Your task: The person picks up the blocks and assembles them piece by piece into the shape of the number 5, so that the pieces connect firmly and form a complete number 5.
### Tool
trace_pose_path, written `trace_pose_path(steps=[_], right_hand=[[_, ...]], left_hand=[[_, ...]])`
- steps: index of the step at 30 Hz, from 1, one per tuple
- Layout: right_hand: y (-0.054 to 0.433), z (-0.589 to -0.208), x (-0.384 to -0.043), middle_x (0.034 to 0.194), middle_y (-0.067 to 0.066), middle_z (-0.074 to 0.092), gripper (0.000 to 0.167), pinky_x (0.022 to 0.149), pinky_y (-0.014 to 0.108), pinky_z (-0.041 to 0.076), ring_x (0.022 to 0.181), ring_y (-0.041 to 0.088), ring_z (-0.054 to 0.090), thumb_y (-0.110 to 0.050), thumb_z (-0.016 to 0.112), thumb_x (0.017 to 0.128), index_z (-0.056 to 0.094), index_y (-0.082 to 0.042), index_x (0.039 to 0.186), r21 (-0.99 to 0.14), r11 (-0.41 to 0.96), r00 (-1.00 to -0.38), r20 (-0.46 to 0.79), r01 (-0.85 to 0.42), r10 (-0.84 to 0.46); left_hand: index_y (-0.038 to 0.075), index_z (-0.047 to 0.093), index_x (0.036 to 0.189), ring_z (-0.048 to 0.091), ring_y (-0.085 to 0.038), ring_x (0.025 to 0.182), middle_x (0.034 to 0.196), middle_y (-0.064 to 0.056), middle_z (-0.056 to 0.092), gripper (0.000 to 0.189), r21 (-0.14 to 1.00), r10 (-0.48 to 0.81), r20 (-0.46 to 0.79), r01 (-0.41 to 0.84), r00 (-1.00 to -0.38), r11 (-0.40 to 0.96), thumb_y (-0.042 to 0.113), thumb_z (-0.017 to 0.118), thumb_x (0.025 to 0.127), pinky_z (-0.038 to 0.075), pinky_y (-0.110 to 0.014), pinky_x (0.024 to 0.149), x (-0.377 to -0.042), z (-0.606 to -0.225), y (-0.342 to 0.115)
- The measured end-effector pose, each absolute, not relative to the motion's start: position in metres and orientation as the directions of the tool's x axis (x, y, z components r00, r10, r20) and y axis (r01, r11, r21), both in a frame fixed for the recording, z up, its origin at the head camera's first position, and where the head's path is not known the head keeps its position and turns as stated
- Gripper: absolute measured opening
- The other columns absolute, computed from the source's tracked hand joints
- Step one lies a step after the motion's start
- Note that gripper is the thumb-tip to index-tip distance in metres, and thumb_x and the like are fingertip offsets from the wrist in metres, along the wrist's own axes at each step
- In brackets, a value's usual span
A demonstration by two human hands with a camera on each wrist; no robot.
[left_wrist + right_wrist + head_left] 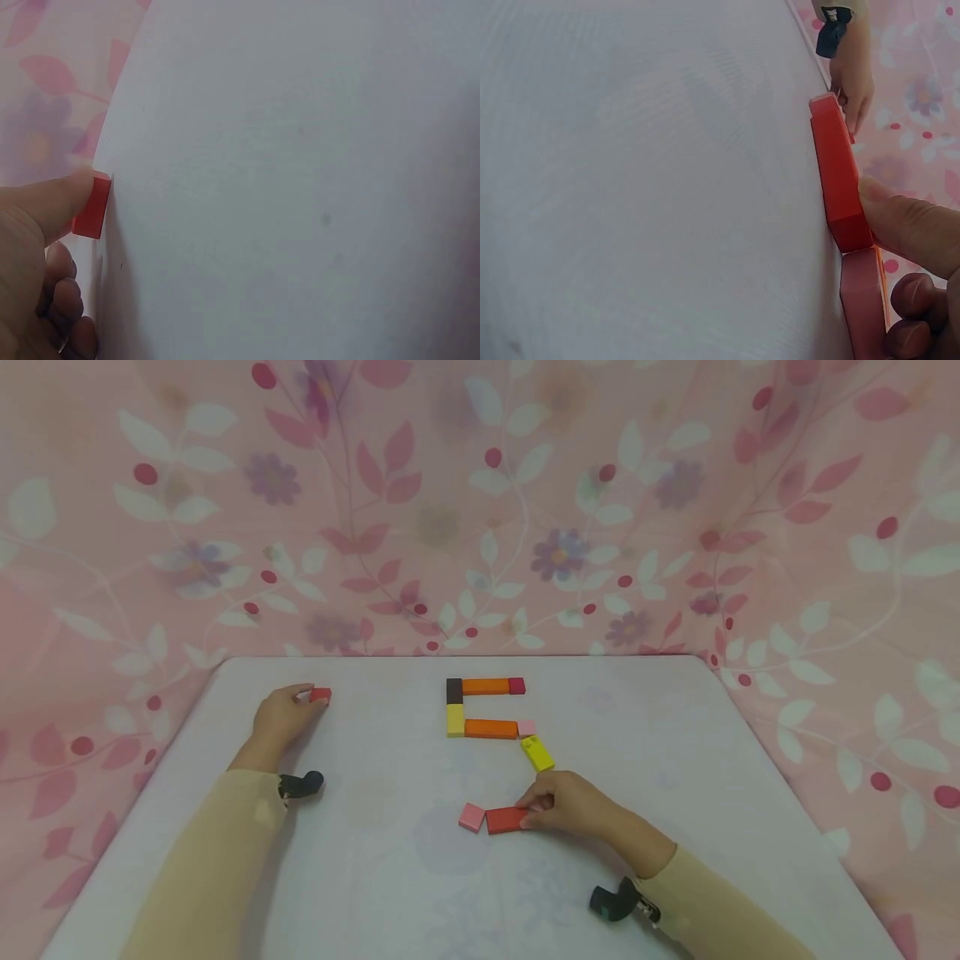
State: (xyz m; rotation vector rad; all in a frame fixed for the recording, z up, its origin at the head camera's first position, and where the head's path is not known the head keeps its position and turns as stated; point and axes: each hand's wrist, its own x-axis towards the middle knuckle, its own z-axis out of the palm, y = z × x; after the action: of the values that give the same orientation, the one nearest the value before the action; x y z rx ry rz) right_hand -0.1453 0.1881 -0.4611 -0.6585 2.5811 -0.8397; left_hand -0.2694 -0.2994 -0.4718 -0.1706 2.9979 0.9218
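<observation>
At the table's far left, my left hand [285, 717] pinches a small red block [321, 694] between thumb and fingers. In the left wrist view the thumb lies against that red block [92, 206]. My right hand [573, 806] holds the right end of a longer red block [506, 820] on the table. A small pink block [472, 817] sits tilted at its left end. The right wrist view shows a dusky pink block [861, 296] meeting the red block's [840, 169] near end; the hand hides it in the head view. Just beyond the right fingers lies a yellow block [537, 753], slanted.
Farther back, a dark brown block [454, 691] and a pale yellow block [455, 721] form an upright side. Orange blocks [485, 687] run right from them, ending in a crimson block [517, 686] and a pale pink block [527, 727]. Floral cloth [480, 527] surrounds the white table [375, 877].
</observation>
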Motion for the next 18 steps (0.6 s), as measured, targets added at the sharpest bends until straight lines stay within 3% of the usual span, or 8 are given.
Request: trace_pose_path(steps=[18], right_hand=[[0.1866,-0.4592,-0.1442,0.074,-0.011,0.055,0.02,0.062,0.024,0.043,0.073,0.01,0.053,-0.035,0.084,0.082,0.08,-0.03,0.101,-0.618,0.719,-0.833,-0.181,-0.317,-0.523]], left_hand=[[0.005,0.057,0.14,0.057,-0.041,0.109,0.119,-0.027,0.062,0.06,0.571,-0.049,-0.104,-0.1,-0.993,0.815,0.043,0.065,0.095,0.042,-0.057,0.095,-0.2641,-0.4736,-0.2906]])
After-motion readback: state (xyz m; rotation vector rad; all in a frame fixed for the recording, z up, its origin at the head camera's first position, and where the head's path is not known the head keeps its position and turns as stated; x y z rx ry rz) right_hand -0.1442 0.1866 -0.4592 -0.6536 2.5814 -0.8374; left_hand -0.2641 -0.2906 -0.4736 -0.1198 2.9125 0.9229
